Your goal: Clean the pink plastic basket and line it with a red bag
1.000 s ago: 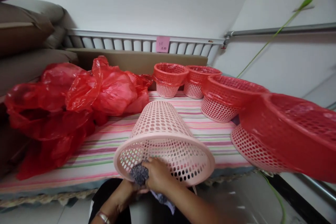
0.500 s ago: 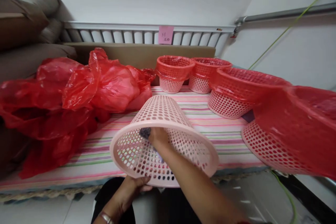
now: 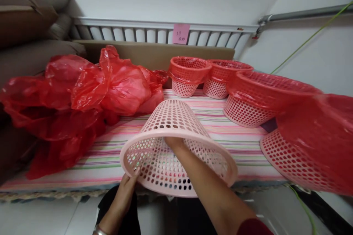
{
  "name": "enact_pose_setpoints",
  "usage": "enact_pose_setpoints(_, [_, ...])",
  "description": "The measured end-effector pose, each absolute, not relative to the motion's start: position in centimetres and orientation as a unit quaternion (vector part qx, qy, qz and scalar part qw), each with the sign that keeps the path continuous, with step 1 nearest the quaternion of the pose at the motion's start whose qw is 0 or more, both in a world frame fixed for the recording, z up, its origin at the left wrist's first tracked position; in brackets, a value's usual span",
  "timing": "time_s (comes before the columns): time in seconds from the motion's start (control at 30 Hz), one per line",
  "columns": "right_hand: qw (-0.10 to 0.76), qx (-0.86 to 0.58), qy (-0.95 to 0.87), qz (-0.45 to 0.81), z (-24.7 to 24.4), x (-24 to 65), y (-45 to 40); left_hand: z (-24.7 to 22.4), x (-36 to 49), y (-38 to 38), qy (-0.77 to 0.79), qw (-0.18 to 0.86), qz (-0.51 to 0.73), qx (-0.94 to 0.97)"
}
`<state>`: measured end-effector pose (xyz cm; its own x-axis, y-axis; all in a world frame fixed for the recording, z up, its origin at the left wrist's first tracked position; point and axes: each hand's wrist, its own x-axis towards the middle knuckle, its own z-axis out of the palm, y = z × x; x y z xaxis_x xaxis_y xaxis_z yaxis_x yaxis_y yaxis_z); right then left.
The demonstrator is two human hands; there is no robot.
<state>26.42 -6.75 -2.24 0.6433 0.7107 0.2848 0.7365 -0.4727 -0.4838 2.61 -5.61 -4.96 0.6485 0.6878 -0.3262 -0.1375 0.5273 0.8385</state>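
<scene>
A pale pink perforated plastic basket [image 3: 176,143] lies on its side, its open mouth turned toward the person and its rim hanging past the near edge of the striped cloth-covered bed [image 3: 104,158]. The left hand [image 3: 125,191] braces the lower left of that rim with fingers extended and thumb up against the plastic; this is more a prop than a full grip. The right hand [image 3: 172,141] has gone inside the basket, wrist at the upper rim, and the mesh wall hides its fingers, so whether it is open, closed or holding anything cannot be told.

The chief risk, as it appears, is the basket rolling. It is round and tapered and rests on a soft surface, steadied only by the flat left hand, so a push from the arm inside could turn it off that palm and tip it over the bed's edge. Pressure from within could also flex or crack the thin perforated wall, and fingers might catch in the holes.

Off to the left of the left hand lies a heap of crumpled red plastic bags [image 3: 82,95], light enough to slide if the basket is shoved that way. Beyond and to the right of the right forearm stand other pink mesh baskets lined with red bags [image 3: 248,97], the nearest [image 3: 309,147] just beside the elbow's path; a wide swing of that arm could knock it off the bed.
</scene>
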Motion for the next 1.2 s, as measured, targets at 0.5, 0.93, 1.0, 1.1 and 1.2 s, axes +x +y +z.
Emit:
enact_pose_setpoints(0.5, [0.160,-0.842,-0.514,0.033,-0.5,17.2,-11.5,-5.8,2.8,-7.3,0.334,0.837,0.194,0.388])
enact_pose_setpoints(0.93, [0.083,-0.811,-0.579,-0.019,0.6,18.1,-8.8,-5.7,4.3,-6.3,0.323,0.866,0.167,0.345])
enact_pose_setpoints(1.0, [0.079,-0.840,-0.536,-0.021,0.7,20.4,-6.5,-5.6,4.4,-6.4,0.319,0.867,0.165,0.345])
enact_pose_setpoints(1.1, [0.079,-0.871,-0.484,-0.023,0.3,23.6,-4.0,-5.5,4.4,-6.6,0.321,0.866,0.159,0.350])
enact_pose_setpoints(1.2, [0.080,-0.885,-0.459,-0.019,-0.6,25.8,-2.6,-5.6,4.5,-6.5,0.321,0.868,0.149,0.348])
